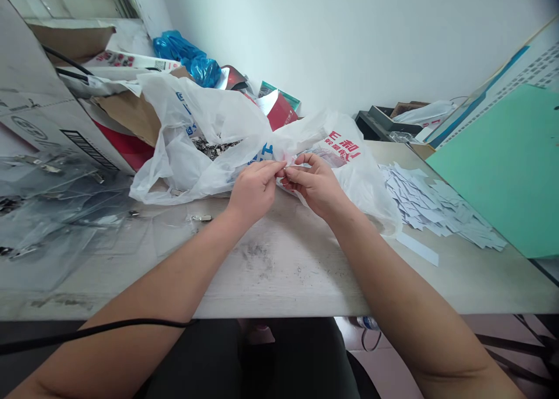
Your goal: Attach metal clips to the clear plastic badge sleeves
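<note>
Far left: a printed cardboard box (41,96), flaps up, at the back of the pale table (305,297). In front of it, a loose spread of clear plastic sleeves (56,230), several with metal clips at their edges. One more clear sleeve (172,230) lies just right of these, a metal clip (201,218) at its edge. A black cable (100,328) crosses over the left forearm.

Next, a white plastic bag (218,108) with blue print, mouth open; a heap of metal clips (212,149) shows inside. Behind it, a blue plastic bag (179,48) near the wall.

Centre: left hand (255,186) and right hand (317,183) meet at the fingertips, above the table and in front of the bags. Grip — thumb and forefinger of each pinched on a small object (285,169), mostly hidden by the fingers; its kind cannot be told. Dark specks (255,256) mark the tabletop below.

Right: a second white bag (373,198) with red print, just beyond the right hand; then a pile of white paper slips (419,204), a longer strip (418,249) before it. Far right — a green sheet (502,166), standing tilted.
</note>
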Demonstrator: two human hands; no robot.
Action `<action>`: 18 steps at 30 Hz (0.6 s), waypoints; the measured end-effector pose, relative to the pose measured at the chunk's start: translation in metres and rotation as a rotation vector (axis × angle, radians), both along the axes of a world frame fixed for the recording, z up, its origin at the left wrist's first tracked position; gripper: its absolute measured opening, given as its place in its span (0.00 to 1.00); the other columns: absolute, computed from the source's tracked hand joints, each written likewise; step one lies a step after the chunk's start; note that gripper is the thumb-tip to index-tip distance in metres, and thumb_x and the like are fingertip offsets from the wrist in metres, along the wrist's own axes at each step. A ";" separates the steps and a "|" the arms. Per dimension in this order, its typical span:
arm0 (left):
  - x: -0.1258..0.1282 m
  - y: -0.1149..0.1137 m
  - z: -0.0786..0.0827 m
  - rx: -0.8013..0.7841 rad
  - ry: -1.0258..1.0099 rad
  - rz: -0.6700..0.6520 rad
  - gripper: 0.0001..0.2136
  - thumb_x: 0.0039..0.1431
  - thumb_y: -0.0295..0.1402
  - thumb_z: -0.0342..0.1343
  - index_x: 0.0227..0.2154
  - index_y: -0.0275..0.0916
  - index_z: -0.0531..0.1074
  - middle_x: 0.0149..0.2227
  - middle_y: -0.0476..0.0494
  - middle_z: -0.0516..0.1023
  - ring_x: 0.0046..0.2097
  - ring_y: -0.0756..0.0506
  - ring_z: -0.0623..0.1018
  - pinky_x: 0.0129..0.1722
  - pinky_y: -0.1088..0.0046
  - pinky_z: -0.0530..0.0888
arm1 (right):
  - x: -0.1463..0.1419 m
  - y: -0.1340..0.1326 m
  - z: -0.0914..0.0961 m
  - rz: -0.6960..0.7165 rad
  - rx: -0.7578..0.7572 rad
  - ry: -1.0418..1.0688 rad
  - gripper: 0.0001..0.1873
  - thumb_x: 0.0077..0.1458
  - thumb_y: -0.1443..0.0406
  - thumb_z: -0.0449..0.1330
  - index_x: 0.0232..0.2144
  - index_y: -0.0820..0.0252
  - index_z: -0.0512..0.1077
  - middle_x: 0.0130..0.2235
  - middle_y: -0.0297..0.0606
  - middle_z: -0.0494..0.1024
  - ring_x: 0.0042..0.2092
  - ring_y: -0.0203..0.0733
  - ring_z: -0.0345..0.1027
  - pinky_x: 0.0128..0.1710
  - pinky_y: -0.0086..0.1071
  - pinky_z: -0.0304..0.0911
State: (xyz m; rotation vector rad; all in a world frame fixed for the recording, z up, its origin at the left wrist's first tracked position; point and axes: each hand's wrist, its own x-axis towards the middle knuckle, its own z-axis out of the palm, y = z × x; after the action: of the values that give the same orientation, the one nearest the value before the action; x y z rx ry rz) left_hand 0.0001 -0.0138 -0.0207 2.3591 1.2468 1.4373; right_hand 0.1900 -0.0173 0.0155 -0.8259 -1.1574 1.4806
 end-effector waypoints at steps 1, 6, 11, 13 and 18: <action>0.000 0.000 0.000 -0.002 0.006 0.001 0.22 0.76 0.25 0.50 0.59 0.42 0.88 0.52 0.40 0.92 0.56 0.39 0.89 0.63 0.57 0.83 | 0.000 0.000 0.000 0.000 0.005 -0.007 0.37 0.41 0.52 0.87 0.40 0.49 0.66 0.35 0.32 0.87 0.39 0.43 0.76 0.42 0.39 0.67; -0.001 0.001 -0.001 -0.003 0.002 0.001 0.22 0.75 0.25 0.52 0.59 0.42 0.88 0.52 0.39 0.92 0.56 0.39 0.89 0.62 0.57 0.83 | -0.002 -0.001 0.000 -0.002 0.013 -0.011 0.35 0.43 0.54 0.86 0.41 0.49 0.65 0.35 0.31 0.86 0.37 0.41 0.74 0.42 0.38 0.66; -0.001 0.000 0.000 0.007 -0.041 -0.032 0.22 0.76 0.25 0.51 0.59 0.42 0.89 0.52 0.40 0.92 0.55 0.40 0.89 0.62 0.59 0.84 | 0.001 -0.003 0.002 -0.002 -0.012 0.008 0.35 0.42 0.54 0.86 0.41 0.49 0.67 0.34 0.30 0.85 0.39 0.43 0.77 0.45 0.40 0.68; -0.001 0.000 0.001 -0.004 -0.050 -0.032 0.22 0.76 0.25 0.51 0.59 0.43 0.89 0.53 0.41 0.92 0.56 0.41 0.89 0.62 0.60 0.84 | 0.002 -0.003 0.003 0.011 -0.020 0.013 0.34 0.43 0.54 0.86 0.41 0.50 0.68 0.35 0.30 0.85 0.40 0.43 0.78 0.45 0.40 0.68; -0.003 0.000 0.003 0.014 -0.070 -0.039 0.23 0.76 0.24 0.51 0.57 0.45 0.90 0.55 0.43 0.92 0.56 0.42 0.89 0.61 0.62 0.84 | 0.002 -0.001 0.005 0.025 -0.059 0.034 0.31 0.45 0.55 0.84 0.41 0.50 0.69 0.35 0.31 0.83 0.41 0.46 0.79 0.41 0.40 0.69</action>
State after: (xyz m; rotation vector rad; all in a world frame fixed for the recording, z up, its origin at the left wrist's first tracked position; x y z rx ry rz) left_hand -0.0032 -0.0134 -0.0178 2.3071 1.1712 1.5072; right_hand 0.1923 -0.0188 0.0204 -0.8261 -1.1066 1.5498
